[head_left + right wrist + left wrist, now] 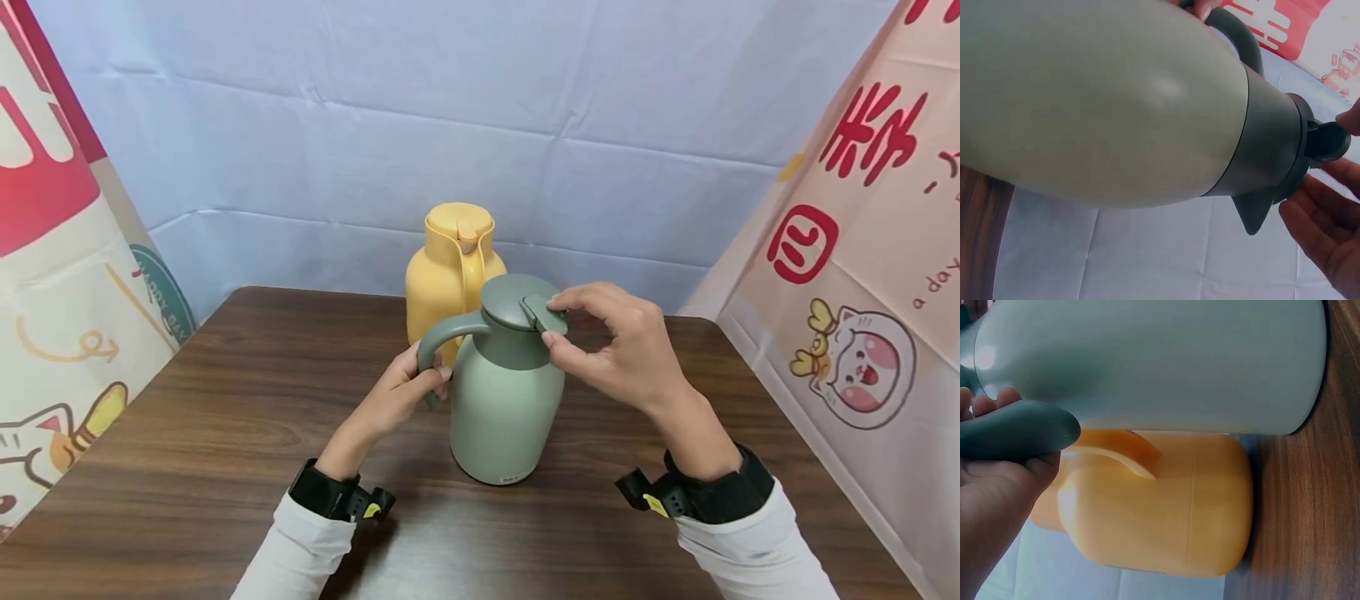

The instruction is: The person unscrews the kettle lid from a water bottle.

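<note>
Green vacuum jug (506, 417): upright on the wood-grain tabletop (225, 408); smooth and stiff, likely slippery round its body; contents hidden, so its weight is uncertain.
Handle (450, 328): the surest hold, wrapped by the left hand (405, 383).
Lid lever (546, 315): pinched by the right hand (626, 346); small, calling for light fingertip force.
Yellow vacuum jug (431, 287): just behind the green vacuum jug.

Left hand (405, 385) grips just left of centre, fingers (1007, 395) curled; right hand (633, 350), right of centre, pinches, thumb (573, 357) below forefinger (588, 298).
</note>
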`<state>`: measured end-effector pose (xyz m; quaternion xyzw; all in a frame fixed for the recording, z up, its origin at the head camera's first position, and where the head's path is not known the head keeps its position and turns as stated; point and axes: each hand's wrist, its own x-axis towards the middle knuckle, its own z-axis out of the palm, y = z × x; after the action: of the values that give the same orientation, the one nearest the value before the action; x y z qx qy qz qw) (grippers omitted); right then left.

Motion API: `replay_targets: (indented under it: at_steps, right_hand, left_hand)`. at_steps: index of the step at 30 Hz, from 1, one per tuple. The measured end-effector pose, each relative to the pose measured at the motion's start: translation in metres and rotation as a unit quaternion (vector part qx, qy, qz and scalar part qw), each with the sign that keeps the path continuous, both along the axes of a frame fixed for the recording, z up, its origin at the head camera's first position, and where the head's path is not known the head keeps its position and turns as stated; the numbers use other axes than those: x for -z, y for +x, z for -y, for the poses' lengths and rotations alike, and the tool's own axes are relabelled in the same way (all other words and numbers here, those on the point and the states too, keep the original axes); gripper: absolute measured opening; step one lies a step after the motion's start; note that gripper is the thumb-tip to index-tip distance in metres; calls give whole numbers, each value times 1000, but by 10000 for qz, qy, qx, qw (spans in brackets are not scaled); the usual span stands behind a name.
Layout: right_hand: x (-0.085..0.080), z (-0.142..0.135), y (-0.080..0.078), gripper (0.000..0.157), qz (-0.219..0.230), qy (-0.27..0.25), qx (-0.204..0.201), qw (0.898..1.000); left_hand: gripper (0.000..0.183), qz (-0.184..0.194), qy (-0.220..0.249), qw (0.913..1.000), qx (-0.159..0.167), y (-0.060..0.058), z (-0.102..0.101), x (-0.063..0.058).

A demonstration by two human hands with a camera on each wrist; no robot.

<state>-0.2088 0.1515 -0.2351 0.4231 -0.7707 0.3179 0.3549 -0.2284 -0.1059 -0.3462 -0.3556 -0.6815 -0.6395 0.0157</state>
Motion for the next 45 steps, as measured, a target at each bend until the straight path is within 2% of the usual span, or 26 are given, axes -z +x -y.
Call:
replay_targets:
  at_steps: [2,5,12,16,22,25,29,32,40,45]
  right_hand:
    - [1,-2,0,21,42,-36,114,9999]
    - [1,-5,-1,21,99,-46,68,9999]
    - [0,-13,-9,26,290,-291,-611,9973]
    - [2,-18,-13,30,765,-491,-1019,9906]
    - [5,-25,-19,32,1571,-690,-1358,9758]
    - [5,-25,-19,31,1689,-698,-1269,9749]
    - [4,-22,-19,32,1379,-375,-494,9885]
    - [3,-23,-21,31,1288,-161,-86,9915]
    - [-1,-30,-29,28,1670,101,-174,9858]
    - [-2,-33,-35,25,2277,-23,-69,9737]
  left_hand:
    - [15,10,1,10000,-6,0,-1,0]
    - [15,13,21,10000,10,0,-1,0]
    - [17,-84,9,9999,77,-1,0,0]
    - [17,-84,-13,9999,88,-1,0,0]
    - [17,-73,2,9999,114,-1,0,0]
    - [17,-48,24,9999,118,-1,0,0]
    - [17,-5,65,9999,111,-1,0,0]
    - [17,39,78,9999,109,-1,-1,0]
    - [16,56,66,9999,98,-1,-1,1]
    - [16,90,52,9999,94,-1,0,2]
